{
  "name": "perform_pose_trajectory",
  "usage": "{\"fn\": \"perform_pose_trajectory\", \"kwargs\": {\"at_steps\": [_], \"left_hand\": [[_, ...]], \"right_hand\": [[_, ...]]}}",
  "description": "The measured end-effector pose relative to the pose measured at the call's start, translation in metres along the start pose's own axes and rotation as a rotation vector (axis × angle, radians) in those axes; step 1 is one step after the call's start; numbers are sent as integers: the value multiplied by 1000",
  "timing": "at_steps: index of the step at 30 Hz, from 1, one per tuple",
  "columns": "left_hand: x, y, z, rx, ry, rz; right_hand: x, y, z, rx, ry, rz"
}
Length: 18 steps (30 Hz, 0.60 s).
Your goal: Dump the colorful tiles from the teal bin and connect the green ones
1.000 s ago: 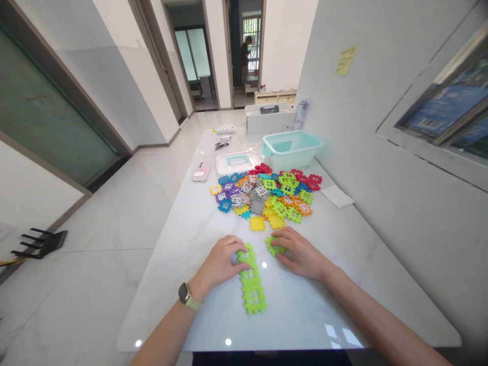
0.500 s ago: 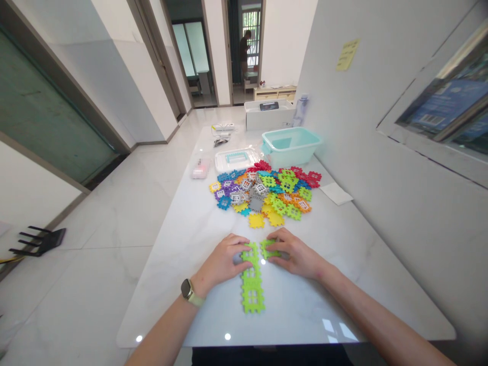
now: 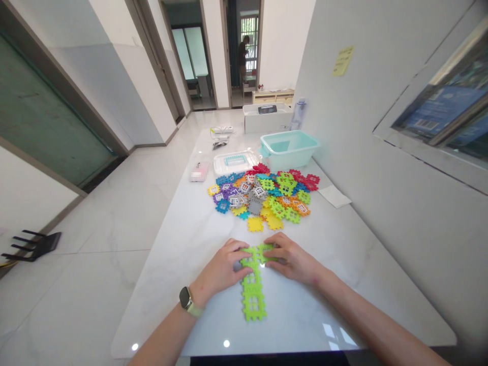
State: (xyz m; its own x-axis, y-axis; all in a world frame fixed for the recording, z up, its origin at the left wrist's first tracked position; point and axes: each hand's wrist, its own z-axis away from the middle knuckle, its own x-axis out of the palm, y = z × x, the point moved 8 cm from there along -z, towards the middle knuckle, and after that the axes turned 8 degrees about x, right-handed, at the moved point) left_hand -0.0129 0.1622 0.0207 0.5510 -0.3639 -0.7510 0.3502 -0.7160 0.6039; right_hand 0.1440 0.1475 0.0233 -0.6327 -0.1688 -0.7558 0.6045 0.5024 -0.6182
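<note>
A strip of joined lime-green window tiles (image 3: pixel 253 292) lies flat on the white table (image 3: pixel 198 239), running toward me. My left hand (image 3: pixel 222 268), with a watch on its wrist, presses its curled fingers on the strip's far end. My right hand (image 3: pixel 292 259) grips a single lime-green tile (image 3: pixel 265 250) and holds it against the right side of that far end, edges touching. Beyond my hands lies a loose heap of coloured tiles (image 3: pixel 263 195), with two yellow ones nearest me.
Behind the heap stand a teal tub (image 3: pixel 288 147), a clear lidded case (image 3: pixel 234 161), a white box (image 3: pixel 267 118) and a bottle (image 3: pixel 298 114). A pink phone (image 3: pixel 199 172) lies left, a paper slip (image 3: pixel 335 196) right. The wall runs close along the right. A person stands in the far doorway.
My right hand has slid the single green tile leftward until it meets the far end of the strip. My left hand stayed on the strip.
</note>
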Motion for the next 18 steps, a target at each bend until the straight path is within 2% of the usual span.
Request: {"fn": "perform_pose_trajectory", "kwargs": {"at_steps": [11, 18], "left_hand": [[1, 1, -1, -3, -20, 17], [0, 0, -1, -11, 7, 12]], "right_hand": [[-1, 4, -2, 26, 16, -5], [-2, -1, -3, 9, -15, -19]]}}
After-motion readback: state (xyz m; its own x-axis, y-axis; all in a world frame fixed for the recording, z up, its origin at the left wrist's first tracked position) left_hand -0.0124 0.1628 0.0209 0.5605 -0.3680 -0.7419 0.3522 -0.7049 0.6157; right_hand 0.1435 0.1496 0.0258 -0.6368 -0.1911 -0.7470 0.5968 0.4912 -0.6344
